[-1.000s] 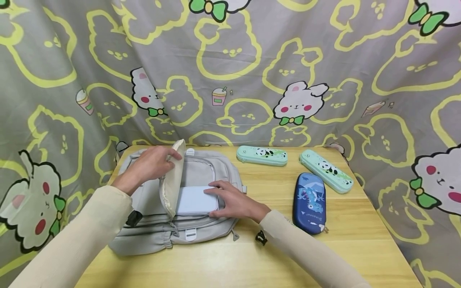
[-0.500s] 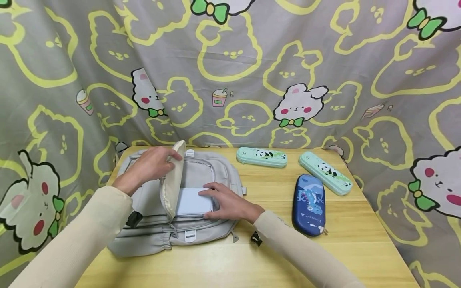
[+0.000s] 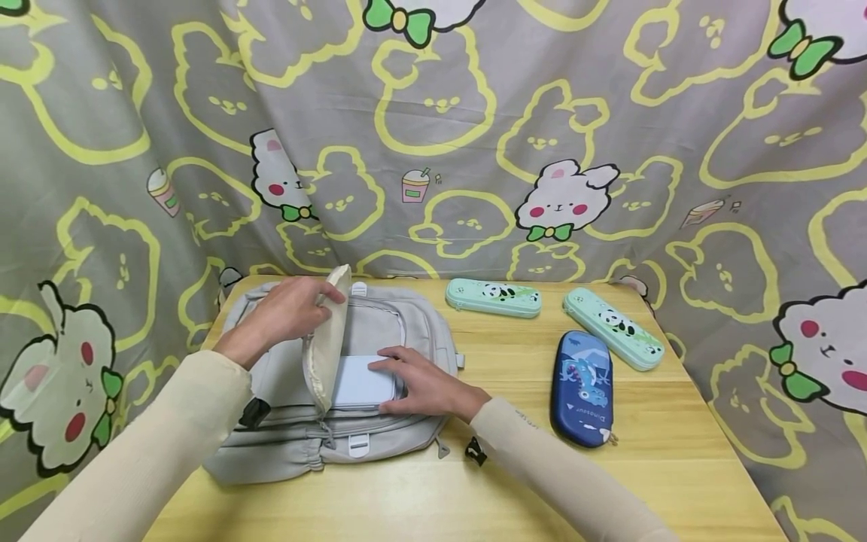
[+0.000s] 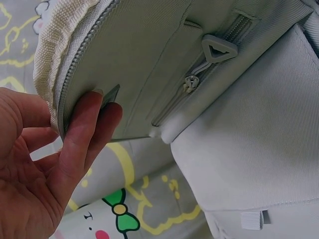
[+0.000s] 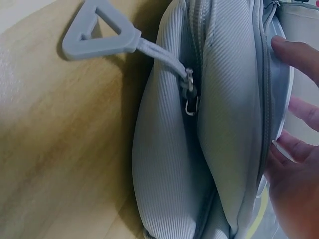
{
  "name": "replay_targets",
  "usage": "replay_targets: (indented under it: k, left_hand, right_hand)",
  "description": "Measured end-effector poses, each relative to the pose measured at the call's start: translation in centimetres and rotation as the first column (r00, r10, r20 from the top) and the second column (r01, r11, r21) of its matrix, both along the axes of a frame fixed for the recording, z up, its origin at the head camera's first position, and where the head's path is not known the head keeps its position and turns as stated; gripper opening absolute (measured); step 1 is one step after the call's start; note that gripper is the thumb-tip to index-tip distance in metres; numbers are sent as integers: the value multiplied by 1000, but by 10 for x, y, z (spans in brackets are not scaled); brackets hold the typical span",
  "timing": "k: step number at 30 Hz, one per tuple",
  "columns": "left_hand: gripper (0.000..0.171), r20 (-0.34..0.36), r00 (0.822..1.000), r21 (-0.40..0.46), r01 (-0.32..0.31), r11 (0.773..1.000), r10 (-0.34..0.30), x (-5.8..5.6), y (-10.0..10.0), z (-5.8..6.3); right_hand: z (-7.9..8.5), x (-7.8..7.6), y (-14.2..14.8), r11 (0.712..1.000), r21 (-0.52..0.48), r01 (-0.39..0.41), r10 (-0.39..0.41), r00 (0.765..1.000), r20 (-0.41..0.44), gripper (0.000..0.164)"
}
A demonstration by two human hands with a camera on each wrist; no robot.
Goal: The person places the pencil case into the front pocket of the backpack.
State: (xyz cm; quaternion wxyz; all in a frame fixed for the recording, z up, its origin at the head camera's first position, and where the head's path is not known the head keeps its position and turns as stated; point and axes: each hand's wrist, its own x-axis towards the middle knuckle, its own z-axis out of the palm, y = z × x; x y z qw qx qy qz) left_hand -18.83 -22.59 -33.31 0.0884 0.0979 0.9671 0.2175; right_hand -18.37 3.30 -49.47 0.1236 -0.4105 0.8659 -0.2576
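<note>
A grey backpack point(image 3: 271, 448) lies on the wooden table with its front pocket unzipped. My left hand point(image 3: 287, 307) pinches the edge of the cream-lined pocket flap point(image 3: 327, 354) and holds it raised. In the left wrist view, the thumb is on one side of the zipper edge and the fingers on the other. My right hand point(image 3: 430, 385) grips the right end of a pale blue, flat rectangular case point(image 3: 362, 382), thumb at its near side and fingers over the far side. The case lies partly inside the pocket, its left end hidden behind the flap.
Right of the backpack lie two mint panda pencil cases point(image 3: 493, 297) point(image 3: 612, 329) and a dark blue dinosaur pencil case point(image 3: 582, 388). A triangular zipper pull point(image 5: 99, 35) hangs off the bag's side. A patterned curtain point(image 3: 447, 150) surrounds the table.
My right hand has slid the pale blue case a little leftward, further under the flap. The left hand keeps the flap raised in nearly the same place.
</note>
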Motion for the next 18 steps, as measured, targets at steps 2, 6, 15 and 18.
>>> replay_targets:
  k: [2, 6, 15, 18]
  left_hand:
    - [37, -1, 1000, -1, 0, 1000, 0, 0, 0, 0]
    - [37, -1, 1000, 4, -2, 1000, 2, 0, 1, -1]
    - [37, -3, 1000, 6, -4, 1000, 4, -1, 0, -1]
    - [36, -6, 1000, 6, -4, 1000, 4, -2, -1, -2]
  right_hand:
    - [-1, 0, -2, 1000, 6, -1, 1, 1000, 2, 71]
    - [-2, 0, -5, 1000, 0, -7, 7, 1000, 6, 70]
    - [-3, -1, -3, 1000, -25, -6, 8, 998, 57, 70]
    - [-4, -1, -1, 999, -43, -1, 4, 998, 64, 68]
